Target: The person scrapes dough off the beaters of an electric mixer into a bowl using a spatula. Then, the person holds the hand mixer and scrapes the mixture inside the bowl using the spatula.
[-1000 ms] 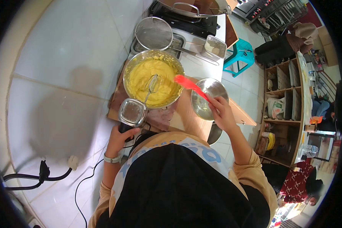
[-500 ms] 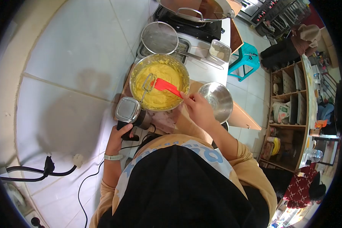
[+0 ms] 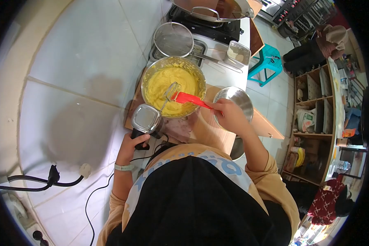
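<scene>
My left hand (image 3: pixel 134 144) is closed round the black handle of a hand mixer (image 3: pixel 146 119), whose metal beaters (image 3: pixel 170 92) hang over a steel bowl (image 3: pixel 144 91). Thick yellow batter (image 3: pixel 184 80) fills much of that bowl and smears its inner wall. Pinched in my right hand (image 3: pixel 230 115) is a red spatula (image 3: pixel 191 99). Its blade touches or lies right beside the beaters; I cannot tell which. A second steel bowl (image 3: pixel 244 98) sits to the right, partly behind my right hand.
Behind the batter bowl lies a strainer (image 3: pixel 173 39) with a long handle, near a small clear container (image 3: pixel 238 53). A large pan (image 3: pixel 229 9) stands on a black stove (image 3: pixel 205 25). A teal stool (image 3: pixel 268 61), a wooden shelf (image 3: pixel 311 136) and a person (image 3: pixel 315 49) are at right.
The mixer and its beaters have shifted right and slightly up. My right hand has moved right with the spatula, whose blade now lies lower and further right at the beaters.
</scene>
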